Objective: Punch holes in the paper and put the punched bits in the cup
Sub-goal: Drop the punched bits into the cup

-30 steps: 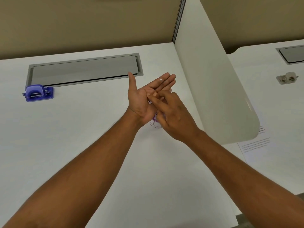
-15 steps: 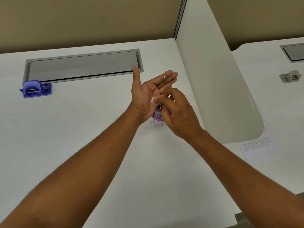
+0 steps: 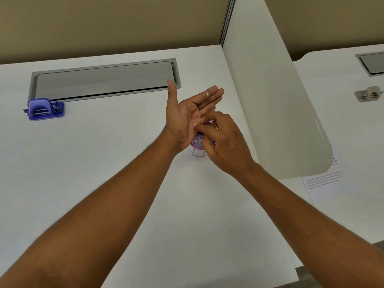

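Leftmost, a purple hole punch (image 3: pixel 44 109) sits on the white desk (image 3: pixel 104 163), well apart from the hands. Left hand (image 3: pixel 188 117) flat, palm up, fingers straight – two white paper bits (image 3: pixel 207 94) on it. Right hand (image 3: pixel 224 140) has fingers curled at that palm above the cup (image 3: pixel 197 149); whether it pinches a bit I cannot tell – printed paper (image 3: pixel 324 183) lies far right.

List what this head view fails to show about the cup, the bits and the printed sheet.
- Cup: mostly hidden under both hands; how full it is cannot be told.
- Right hand: whether its fingers pinch a bit is hidden by the fingers themselves.
- Printed sheet: partly behind the divider; text too small to read.
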